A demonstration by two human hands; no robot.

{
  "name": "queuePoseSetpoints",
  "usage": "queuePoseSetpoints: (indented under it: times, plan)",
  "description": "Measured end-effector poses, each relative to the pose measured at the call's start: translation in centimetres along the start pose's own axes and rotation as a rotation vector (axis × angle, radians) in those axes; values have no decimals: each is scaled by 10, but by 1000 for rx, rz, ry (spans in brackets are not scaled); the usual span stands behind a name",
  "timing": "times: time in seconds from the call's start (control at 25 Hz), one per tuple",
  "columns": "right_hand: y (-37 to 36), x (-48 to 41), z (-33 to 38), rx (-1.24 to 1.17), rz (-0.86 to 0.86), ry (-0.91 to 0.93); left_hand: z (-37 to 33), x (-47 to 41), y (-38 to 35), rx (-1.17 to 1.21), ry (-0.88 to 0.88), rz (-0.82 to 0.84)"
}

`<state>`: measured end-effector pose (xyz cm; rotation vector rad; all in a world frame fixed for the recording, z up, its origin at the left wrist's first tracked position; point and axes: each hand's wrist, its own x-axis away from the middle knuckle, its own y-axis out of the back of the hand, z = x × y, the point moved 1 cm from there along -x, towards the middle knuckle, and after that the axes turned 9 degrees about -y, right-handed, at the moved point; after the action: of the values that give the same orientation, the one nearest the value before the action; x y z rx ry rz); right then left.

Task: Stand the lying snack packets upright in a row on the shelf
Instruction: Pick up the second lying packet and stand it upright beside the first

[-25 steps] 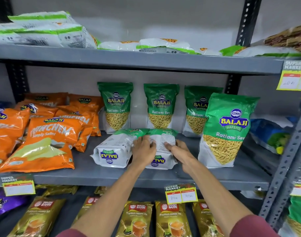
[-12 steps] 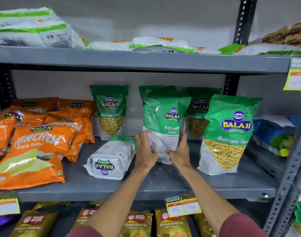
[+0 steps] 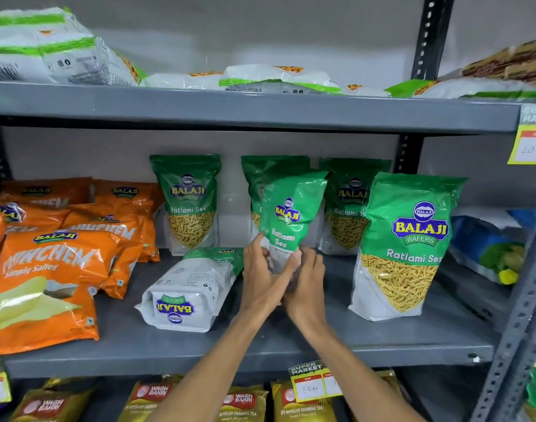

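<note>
we are standing one packet (image 3: 286, 220) up; both hands, left hand (image 3: 262, 278) and right hand (image 3: 306, 284), fingers clasping its base; next, set it down at three o'clock of the lying packet (image 3: 190, 290).

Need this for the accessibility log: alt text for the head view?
Both hands, left hand and right hand, grip the bottom of a green Ratlami Sev packet, raised upright over a grey shelf. Another packet lies flat to its left; four stand upright nearby.
</note>
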<state>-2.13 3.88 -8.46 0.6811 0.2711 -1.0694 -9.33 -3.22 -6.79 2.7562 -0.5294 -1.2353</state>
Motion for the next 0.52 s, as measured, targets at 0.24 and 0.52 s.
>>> queuePoseSetpoints:
  times: [0.24,0.52]
  plan:
    - [-5,28,15,-204,462,59,28,-20,15,240,242,-104]
    - [16,-50,-23,-323,119,-241,42,-47,16,105,459,-106]
